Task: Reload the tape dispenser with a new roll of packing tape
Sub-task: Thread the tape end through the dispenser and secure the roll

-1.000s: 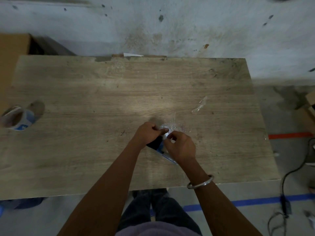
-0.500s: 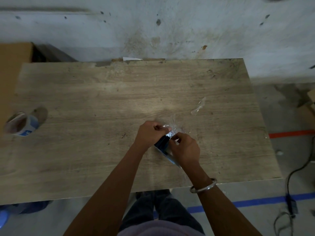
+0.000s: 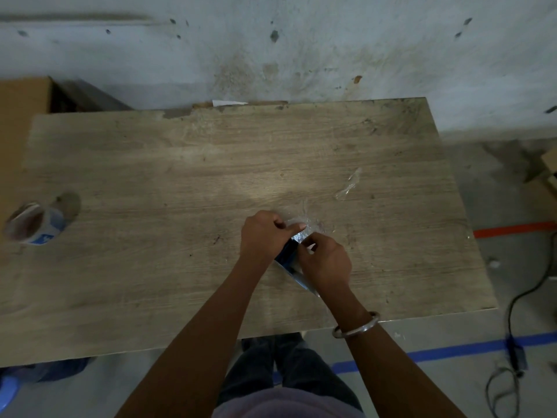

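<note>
While both hands meet at frame centre, left hand (image 3: 261, 233) grips the tape dispenser (image 3: 288, 255), right hand (image 3: 327, 260) pinches clear tape (image 3: 301, 225); spare roll (image 3: 33, 226) sits far left on worktop (image 3: 180, 176).

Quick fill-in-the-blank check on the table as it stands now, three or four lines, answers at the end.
1. Both hands work at the tape dispenser near the table's ____ edge.
2. The bangle sits on the ____ wrist.
3. The tape roll with the blue label lies at the table's ____ edge.
4. A clear plastic scrap lies ____ on the wood, beyond the right hand.

Missing words: near; right; left; loose
</note>
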`<state>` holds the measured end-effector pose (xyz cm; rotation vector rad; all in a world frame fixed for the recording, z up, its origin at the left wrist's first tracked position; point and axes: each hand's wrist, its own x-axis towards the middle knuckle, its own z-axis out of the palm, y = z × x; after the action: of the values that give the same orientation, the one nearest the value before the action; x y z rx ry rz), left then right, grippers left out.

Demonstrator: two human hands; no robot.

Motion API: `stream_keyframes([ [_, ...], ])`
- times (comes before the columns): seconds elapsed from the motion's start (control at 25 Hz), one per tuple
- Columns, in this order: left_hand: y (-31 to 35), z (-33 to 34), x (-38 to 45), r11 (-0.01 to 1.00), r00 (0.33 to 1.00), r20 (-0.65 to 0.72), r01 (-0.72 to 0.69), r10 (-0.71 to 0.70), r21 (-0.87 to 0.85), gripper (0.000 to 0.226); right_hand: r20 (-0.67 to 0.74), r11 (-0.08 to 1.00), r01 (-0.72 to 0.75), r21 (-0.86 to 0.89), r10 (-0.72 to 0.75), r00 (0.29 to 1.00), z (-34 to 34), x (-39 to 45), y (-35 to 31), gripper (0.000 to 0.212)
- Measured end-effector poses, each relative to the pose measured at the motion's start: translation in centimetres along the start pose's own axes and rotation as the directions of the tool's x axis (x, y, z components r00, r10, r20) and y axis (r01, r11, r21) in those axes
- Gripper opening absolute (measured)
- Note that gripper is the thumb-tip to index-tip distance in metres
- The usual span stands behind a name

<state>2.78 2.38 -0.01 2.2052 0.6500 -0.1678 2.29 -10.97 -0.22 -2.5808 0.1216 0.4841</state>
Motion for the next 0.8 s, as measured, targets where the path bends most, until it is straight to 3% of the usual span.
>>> stream_keyframes([
  [0.24, -0.1, 0.1, 0.2, 0.998, 1.0, -0.008, 0.02, -0.021, -0.051, 0.051, 0.023, 1.0, -0.019, -0.017, 0.019, 1.0, -0.2, 0.0, -0.2, 0.019],
  [0.4, -0.7, -0.5, -0.3, 0.986, 0.996, 0.018, 0.087, -0.086, -0.139, 0.026, 0.059, 1.0, -0.022, -0.008, 0.022, 0.998, -0.2, 0.1, 0.0, 0.017],
  [0.64, -1.5, 0.1, -1.5, 0.991, 0.995, -0.07, 0.066, -0.075, -0.113, 0.019, 0.139, 0.997, -0.073, -0.03, 0.076, 0.987, -0.1, 0.8, -0.4, 0.007],
  [0.8, -1.9, 0.3, -1.8, 0.975, 0.99, -0.064, 0.107, -0.122, -0.196, 0.016, 0.19, 0.997, -0.073, -0.041, 0.079, 0.979, -0.5, 1.4, -0.2, 0.006],
])
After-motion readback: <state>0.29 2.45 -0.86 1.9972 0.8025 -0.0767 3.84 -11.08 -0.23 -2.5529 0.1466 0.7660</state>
